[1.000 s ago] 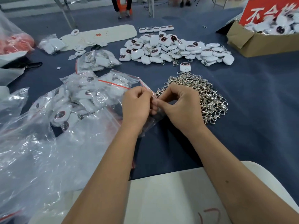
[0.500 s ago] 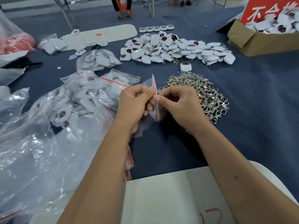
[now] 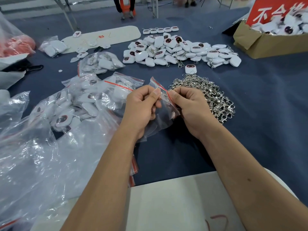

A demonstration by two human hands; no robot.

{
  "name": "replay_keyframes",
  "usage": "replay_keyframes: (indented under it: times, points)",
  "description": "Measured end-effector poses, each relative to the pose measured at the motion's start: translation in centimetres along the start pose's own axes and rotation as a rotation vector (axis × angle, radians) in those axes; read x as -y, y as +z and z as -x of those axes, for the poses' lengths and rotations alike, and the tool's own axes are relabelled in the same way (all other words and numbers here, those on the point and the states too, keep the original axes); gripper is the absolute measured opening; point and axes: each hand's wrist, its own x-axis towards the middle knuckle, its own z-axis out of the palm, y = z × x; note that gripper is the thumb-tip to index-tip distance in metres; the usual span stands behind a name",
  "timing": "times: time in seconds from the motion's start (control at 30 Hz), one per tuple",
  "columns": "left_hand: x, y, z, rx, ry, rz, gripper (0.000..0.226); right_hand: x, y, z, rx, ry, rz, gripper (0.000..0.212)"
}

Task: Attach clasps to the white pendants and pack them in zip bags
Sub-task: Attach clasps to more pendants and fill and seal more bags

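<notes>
Both my hands hold one small clear zip bag (image 3: pixel 164 112) with a red strip, lifted above the blue table. My left hand (image 3: pixel 141 107) pinches its left lip and my right hand (image 3: pixel 188 107) pinches the right lip. The bag looks empty. Just right of my right hand lies a heap of silver clasps (image 3: pixel 205 95). One white pendant (image 3: pixel 190 68) with a dark face lies at the heap's far end. A big pile of white pendants (image 3: pixel 180 50) lies farther back. Filled zip bags (image 3: pixel 86 99) lie to the left.
A cardboard box (image 3: pixel 260 42) full of pendants stands at the back right under a red sign. Large clear plastic bags (image 3: pixel 41 155) cover the near left. A white board (image 3: pixel 106 37) lies at the back. A white sheet (image 3: pixel 175 202) lies under my forearms.
The zip bag came up off the table between my hands. Its red-striped mouth now stands upright and my thumbs have spread slightly apart on it.
</notes>
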Motion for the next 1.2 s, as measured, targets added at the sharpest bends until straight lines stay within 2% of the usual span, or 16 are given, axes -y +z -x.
replay_keyframes:
  times: [0.2, 0.33, 0.4, 0.53, 0.63, 0.7, 0.73, 0.83, 0.87, 0.97, 1.03, 1.1, 1.2]
  points:
    - [0.1, 0.0, 0.3, 0.054, 0.047, -0.065, 0.024, -0.2, 0.8, 0.5, 0.015, -0.162, 0.275, 0.039]
    - [-0.2, 0.1, 0.3, 0.084, 0.001, 0.003, 0.038, -0.1, 0.3, 0.3, 0.021, -0.073, 0.115, 0.036]
    - [-0.5, 0.1, 0.3, 0.057, -0.004, 0.102, 0.041, 0.0, 0.0, 0.2, -0.056, -0.053, 0.119, 0.031]
    - [-1.3, -1.0, 0.2, -0.023, 0.022, 0.258, 0.032, 0.0, -1.0, -0.3, -0.201, -0.111, 0.528, 0.018]
    - [-1.6, -1.2, 0.4, 0.003, 0.064, 0.247, 0.030, 0.3, -0.7, -0.4, -0.241, -0.113, 0.554, 0.012]
    - [-1.7, -0.6, 0.4, -0.007, 0.112, 0.219, 0.029, 0.2, -0.3, -0.2, -0.229, -0.080, 0.440, 0.015]
    - [-1.6, -0.3, 0.4, -0.065, 0.174, 0.120, 0.028, 0.1, -0.2, -0.2, -0.219, -0.052, 0.354, 0.021]
    - [-1.0, -0.4, 0.4, -0.394, 0.347, -0.370, 0.005, 0.6, -0.6, -0.2, -0.235, 0.024, 0.017, 0.027]
    - [-0.8, -0.6, 0.3, -0.462, 0.347, -0.448, 0.015, 0.9, -0.8, -0.3, -0.236, 0.051, -0.103, 0.025]
    - [-0.5, -0.6, 0.0, -0.429, 0.224, -0.333, 0.041, 1.2, -1.0, -0.2, -0.202, 0.087, -0.313, 0.028]
    - [-0.4, -0.3, -0.3, -0.350, 0.104, -0.242, 0.038, 1.2, -1.0, -0.2, -0.152, 0.090, -0.400, 0.032]
    - [-0.3, 0.0, -0.2, -0.240, 0.012, -0.047, 0.037, 1.3, -1.0, -0.2, -0.103, 0.091, -0.425, 0.029]
    - [-0.6, 0.1, -0.1, -0.262, 0.050, 0.043, 0.038, 1.5, -0.9, -0.1, -0.054, 0.117, -0.436, 0.013]
